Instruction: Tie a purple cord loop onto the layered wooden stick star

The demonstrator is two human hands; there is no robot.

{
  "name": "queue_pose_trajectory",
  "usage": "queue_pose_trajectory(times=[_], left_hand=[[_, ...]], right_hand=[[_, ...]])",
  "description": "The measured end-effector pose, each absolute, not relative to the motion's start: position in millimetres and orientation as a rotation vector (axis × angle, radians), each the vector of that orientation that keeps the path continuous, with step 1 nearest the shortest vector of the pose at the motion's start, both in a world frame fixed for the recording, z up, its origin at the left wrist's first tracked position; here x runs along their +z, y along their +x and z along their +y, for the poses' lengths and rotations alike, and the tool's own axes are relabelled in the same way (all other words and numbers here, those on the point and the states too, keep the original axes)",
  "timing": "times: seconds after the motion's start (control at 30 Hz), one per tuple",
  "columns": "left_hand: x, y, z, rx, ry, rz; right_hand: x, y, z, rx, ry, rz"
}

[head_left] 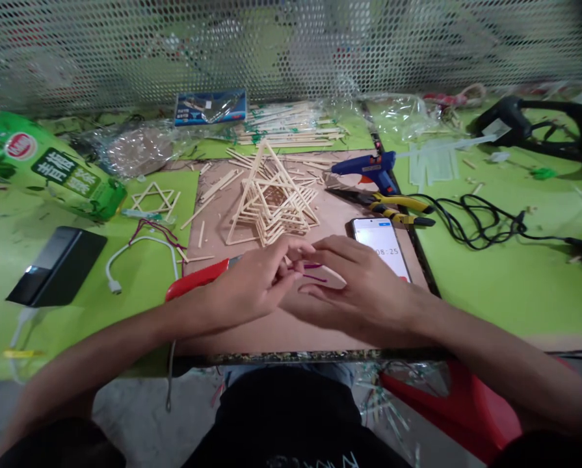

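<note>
Head view. Left hand [249, 289] and right hand [356, 289]: meeting over the brown work board [291, 328], fingertips pinched together on a thin purple wire [314, 272]; the exact grip is partly hidden.
Stick frame model [271, 198]: upright on the board, just beyond the hands.
Red-handled cutter [193, 279]: under the left hand.
Phone [381, 244]: beside the right hand.
Blue glue gun [366, 168], pliers [398, 207]: behind the phone.
</note>
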State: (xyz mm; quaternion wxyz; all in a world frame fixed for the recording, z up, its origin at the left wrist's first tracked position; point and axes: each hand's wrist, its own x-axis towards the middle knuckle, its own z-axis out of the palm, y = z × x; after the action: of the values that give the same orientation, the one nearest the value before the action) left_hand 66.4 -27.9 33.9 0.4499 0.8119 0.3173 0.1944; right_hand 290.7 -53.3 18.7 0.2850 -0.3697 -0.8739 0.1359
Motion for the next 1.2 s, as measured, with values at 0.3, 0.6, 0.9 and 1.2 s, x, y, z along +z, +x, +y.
queue_pose_trajectory(times=[0.3, 0.6, 0.9, 1.2], left_hand=[[27.2, 65.1, -30.2, 0.53, 2.02, 0.816], [18.8, 62.3, -40.1, 0.651, 1.809, 0.899], [14.5, 60.5, -43.4, 0.644, 1.843, 0.951], [16.4, 58.1, -36.4, 0.708, 1.88, 0.979]], right_hand=[[19.4, 292.1, -56.0, 0.583, -0.973, -2.203], [23.9, 298.0, -51.1, 0.767, -1.074, -2.119], [28.7, 303.6, -43.8, 0.703, -1.089, -2.069], [25.9, 307.4, -39.3, 0.678, -1.189, -1.966]])
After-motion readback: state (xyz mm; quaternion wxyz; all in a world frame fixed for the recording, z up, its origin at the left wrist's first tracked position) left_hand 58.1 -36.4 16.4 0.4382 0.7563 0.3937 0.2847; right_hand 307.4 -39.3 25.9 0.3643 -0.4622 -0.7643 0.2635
